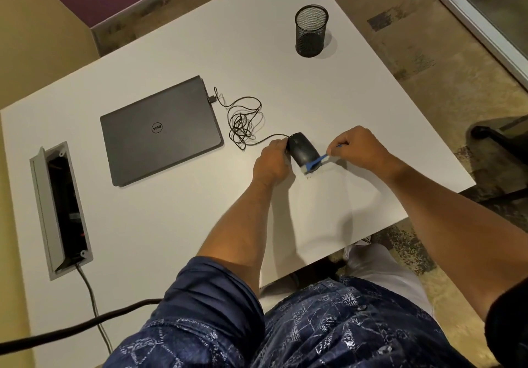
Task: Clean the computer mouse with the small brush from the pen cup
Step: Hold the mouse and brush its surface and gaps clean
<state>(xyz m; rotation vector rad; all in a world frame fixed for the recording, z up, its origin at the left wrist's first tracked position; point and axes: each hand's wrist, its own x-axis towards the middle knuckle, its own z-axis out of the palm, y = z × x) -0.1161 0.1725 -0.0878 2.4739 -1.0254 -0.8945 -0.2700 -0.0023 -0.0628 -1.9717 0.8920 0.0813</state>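
Observation:
A black wired computer mouse (302, 148) rests on the white table (328, 96), to the right of the laptop. My left hand (272, 162) grips its left side and holds it steady. My right hand (357, 147) pinches the thin handle of a small blue brush (315, 163). The brush head with its pale bristles lies against the near end of the mouse. A few dark specks lie on the table just below the bristles. The black mesh pen cup (311, 31) stands at the far right of the table with nothing visible in it.
A shut grey laptop (160, 132) lies left of the mouse, with the tangled mouse cable (243, 122) plugged into its side. A cable box (61, 210) is set into the table at the left, with cords (91, 299) leading out. The table's near edge is close to my right forearm.

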